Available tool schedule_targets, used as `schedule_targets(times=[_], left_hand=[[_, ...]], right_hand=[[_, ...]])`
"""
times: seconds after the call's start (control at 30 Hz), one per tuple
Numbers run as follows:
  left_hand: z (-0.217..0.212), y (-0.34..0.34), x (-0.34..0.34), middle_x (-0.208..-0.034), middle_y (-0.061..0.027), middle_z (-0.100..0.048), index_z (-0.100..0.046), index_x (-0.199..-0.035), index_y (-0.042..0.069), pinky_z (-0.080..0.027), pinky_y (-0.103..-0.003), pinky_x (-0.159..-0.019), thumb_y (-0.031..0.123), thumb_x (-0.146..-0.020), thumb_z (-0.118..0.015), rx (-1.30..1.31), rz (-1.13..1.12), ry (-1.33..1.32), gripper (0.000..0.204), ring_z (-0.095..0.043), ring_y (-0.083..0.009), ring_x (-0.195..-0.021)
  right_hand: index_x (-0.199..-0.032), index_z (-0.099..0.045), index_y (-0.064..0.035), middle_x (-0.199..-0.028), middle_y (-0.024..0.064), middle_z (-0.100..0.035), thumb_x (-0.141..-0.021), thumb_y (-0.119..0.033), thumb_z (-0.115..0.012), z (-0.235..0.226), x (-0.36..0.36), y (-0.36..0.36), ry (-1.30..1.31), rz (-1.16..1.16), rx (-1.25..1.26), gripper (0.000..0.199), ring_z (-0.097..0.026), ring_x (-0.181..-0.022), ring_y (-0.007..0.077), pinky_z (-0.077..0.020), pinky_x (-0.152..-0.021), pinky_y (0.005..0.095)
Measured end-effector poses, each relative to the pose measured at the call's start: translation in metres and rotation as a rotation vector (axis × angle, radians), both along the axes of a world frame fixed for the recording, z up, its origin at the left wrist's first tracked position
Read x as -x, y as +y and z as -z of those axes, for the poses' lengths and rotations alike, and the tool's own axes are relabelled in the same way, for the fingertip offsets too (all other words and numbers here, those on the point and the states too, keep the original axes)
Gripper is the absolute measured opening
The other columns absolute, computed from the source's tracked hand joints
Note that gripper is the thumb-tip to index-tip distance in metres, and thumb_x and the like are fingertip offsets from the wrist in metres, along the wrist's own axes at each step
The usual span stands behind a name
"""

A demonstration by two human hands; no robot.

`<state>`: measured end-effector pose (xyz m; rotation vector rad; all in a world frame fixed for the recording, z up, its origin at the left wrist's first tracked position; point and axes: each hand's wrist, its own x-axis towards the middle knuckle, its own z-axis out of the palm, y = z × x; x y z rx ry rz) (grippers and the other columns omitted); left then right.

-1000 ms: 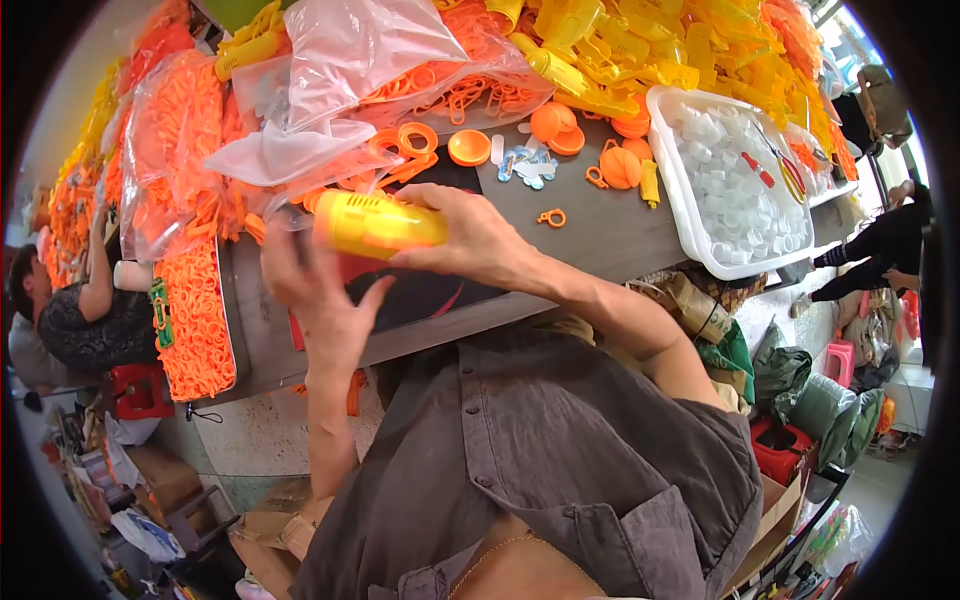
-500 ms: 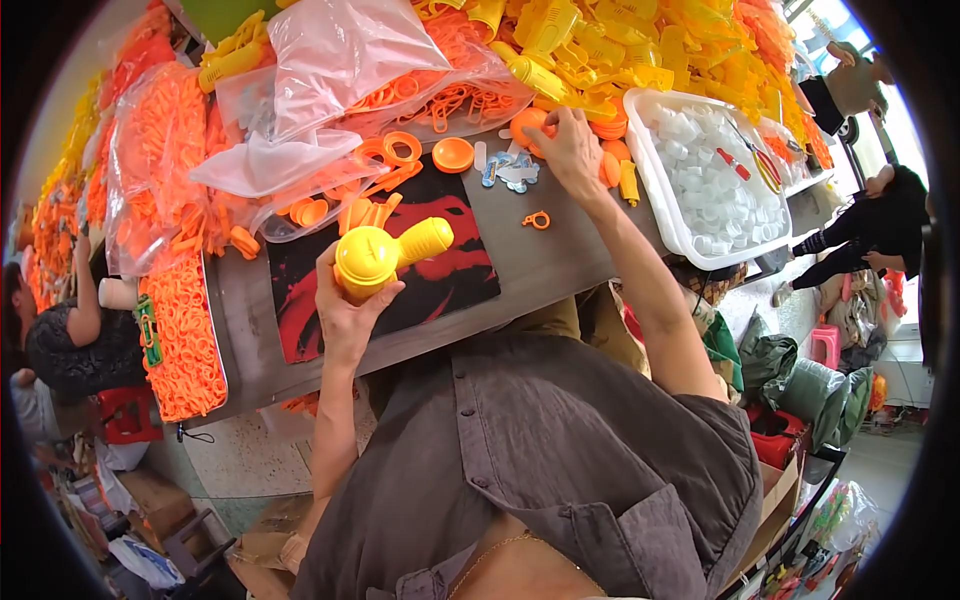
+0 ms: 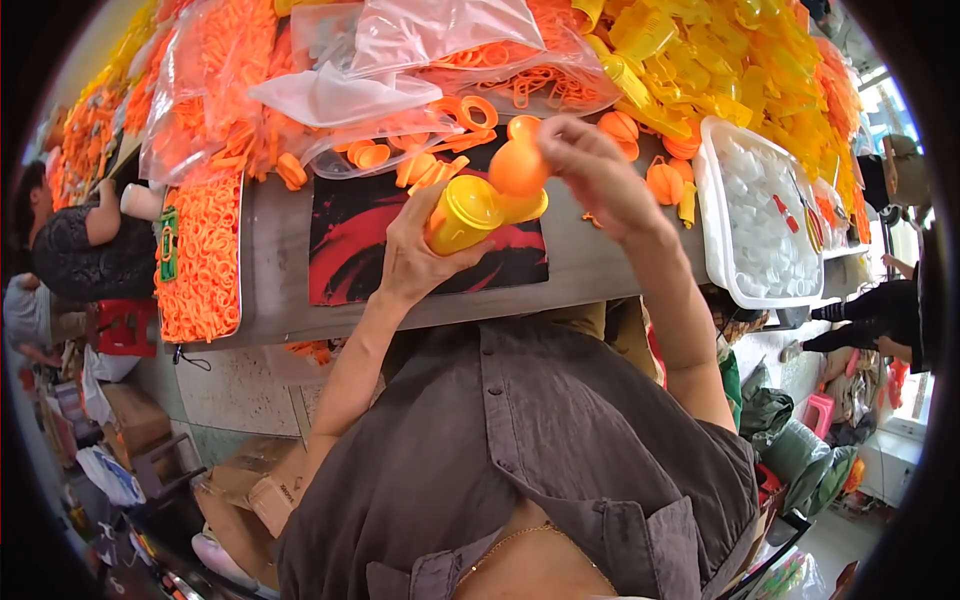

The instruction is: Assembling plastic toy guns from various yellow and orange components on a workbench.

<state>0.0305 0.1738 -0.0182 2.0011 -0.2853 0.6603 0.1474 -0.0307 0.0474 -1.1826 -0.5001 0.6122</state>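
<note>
My left hand (image 3: 415, 255) is closed around a yellow plastic cylinder-shaped toy body (image 3: 462, 215), held above the red-and-black mat (image 3: 350, 250) on the grey worktable (image 3: 270, 290). The body's long axis tilts up and to the right, its capped end toward my right hand.

My right hand (image 3: 590, 170) grips a rounded orange plastic cap piece (image 3: 518, 166) with its fingers curled about it; how much of the piece sits in the palm I cannot tell. The orange piece touches the upper right end of the yellow body, so the right hand lies just right of and slightly farther than the left. Both hands are equally close to the joint.

Around: loose orange plastic rings and caps (image 3: 430, 165) on the far side of the mat, clear plastic bags of orange parts (image 3: 400, 60) beyond them, a heap of yellow plastic parts (image 3: 720, 60) far right, a white plastic tray of clear pieces (image 3: 765, 225) to the right. Nothing lies between the two hands.
</note>
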Motion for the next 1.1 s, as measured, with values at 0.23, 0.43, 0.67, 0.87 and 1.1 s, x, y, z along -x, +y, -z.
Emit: schedule_targets(times=[0.23,0.43,0.67,0.87,1.1], left_hand=[[-0.001,-0.016,-0.006,-0.107,-0.0150,-0.067,-0.050,-0.130,0.003,-0.056,-0.038,-0.083,0.020,-0.066,-0.089,-0.014,0.025,-0.013,0.077,-0.068,-0.0317,-0.096],[0.004,-0.012,-0.005,-0.120,-0.0179,-0.062,-0.043,-0.136,0.005,-0.054,-0.037,-0.089,0.012,-0.065,-0.087,-0.059,0.061,-0.060,0.084,-0.066,-0.0308,-0.104],[-0.009,-0.022,0.003,-0.118,-0.0162,-0.058,-0.049,-0.133,0.010,-0.055,-0.041,-0.081,0.015,-0.063,-0.086,-0.161,0.288,0.101,0.079,-0.063,-0.0356,-0.102],[-0.002,-0.026,0.001,-0.111,-0.0119,-0.059,-0.057,-0.121,0.010,-0.055,-0.041,-0.074,0.027,-0.063,-0.084,-0.369,0.391,0.002,0.066,-0.063,-0.0328,-0.095],[0.005,-0.025,0.002,-0.104,-0.0115,-0.060,-0.056,-0.117,0.011,-0.054,-0.042,-0.069,0.033,-0.065,-0.084,-0.342,0.315,0.094,0.063,-0.065,-0.0309,-0.087]], right_hand=[[-0.097,-0.057,-0.0041,-0.095,0.0048,-0.058,-0.100,-0.016,-0.047,0.021,0.030,0.028,-0.647,0.276,0.500,0.015,-0.054,-0.093,0.0188,-0.0417,-0.087,0.0325],[-0.103,-0.054,-0.0032,-0.098,0.0118,-0.057,-0.100,-0.013,-0.041,0.012,0.046,0.027,-0.807,0.266,0.652,0.016,-0.053,-0.096,0.0307,-0.0387,-0.091,0.0398],[-0.112,-0.054,-0.0030,-0.105,0.0067,-0.058,-0.105,-0.022,-0.036,0.012,0.042,0.013,-0.497,0.203,0.421,0.027,-0.051,-0.095,0.0143,-0.0437,-0.086,0.0309],[-0.098,-0.061,0.0027,-0.093,0.0168,-0.061,-0.096,-0.019,-0.045,0.012,0.033,0.008,-0.762,-0.222,0.374,0.027,-0.061,-0.087,0.0307,-0.0480,-0.080,0.0391],[-0.096,-0.061,0.0027,-0.094,0.0162,-0.063,-0.093,-0.012,-0.049,0.009,0.030,0.014,-0.799,-0.205,0.408,0.019,-0.061,-0.085,0.0312,-0.0500,-0.077,0.0377]])
